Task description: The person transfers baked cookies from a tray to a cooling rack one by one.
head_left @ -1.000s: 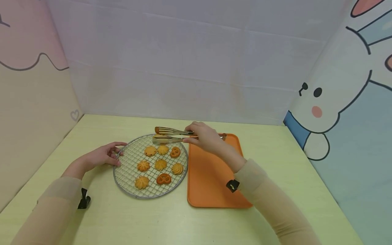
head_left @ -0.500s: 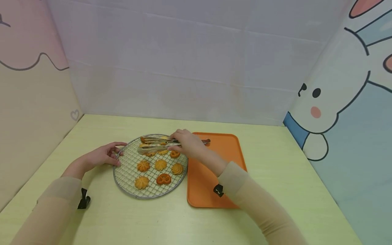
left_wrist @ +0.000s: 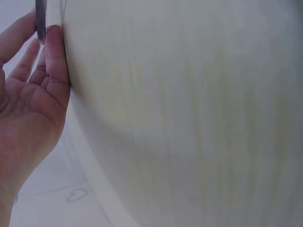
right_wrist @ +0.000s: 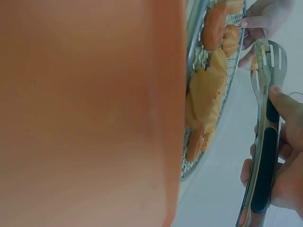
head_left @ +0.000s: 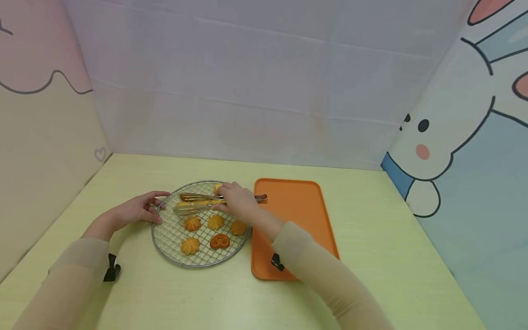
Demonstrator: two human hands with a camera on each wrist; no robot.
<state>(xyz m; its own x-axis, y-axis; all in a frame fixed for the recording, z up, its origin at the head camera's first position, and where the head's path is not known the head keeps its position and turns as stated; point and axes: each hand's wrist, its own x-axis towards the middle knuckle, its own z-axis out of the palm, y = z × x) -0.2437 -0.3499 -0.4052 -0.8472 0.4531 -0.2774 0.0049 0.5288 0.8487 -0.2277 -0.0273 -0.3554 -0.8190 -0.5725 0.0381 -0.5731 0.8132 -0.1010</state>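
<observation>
My left hand (head_left: 132, 213) holds the left rim of a round wire rack (head_left: 165, 247), its thumb and fingers at the edge. In the left wrist view the metal rim (left_wrist: 40, 23) passes between the fingers. My right hand (head_left: 237, 199) grips metal tongs (head_left: 193, 209) with slotted ends and dark green-black handle pads (right_wrist: 265, 165). The two tong arms stand apart over the rack's back-left part, above several cookies partly hidden by them. A flower-shaped cookie (head_left: 190, 246) and a pretzel-shaped cookie (head_left: 220, 241) lie near the rack's front.
An orange rectangular tray (head_left: 294, 206) lies right of the rack, under my right forearm. Both rest on a pale yellow table (head_left: 392, 256). A white wall (head_left: 264, 91) stands behind, with cartoon-printed panels at both sides.
My right hand has carried the tongs left and toward the front, from the tray's back edge to above the cookies at the rack's back left. My left hand has stayed at the rim.
</observation>
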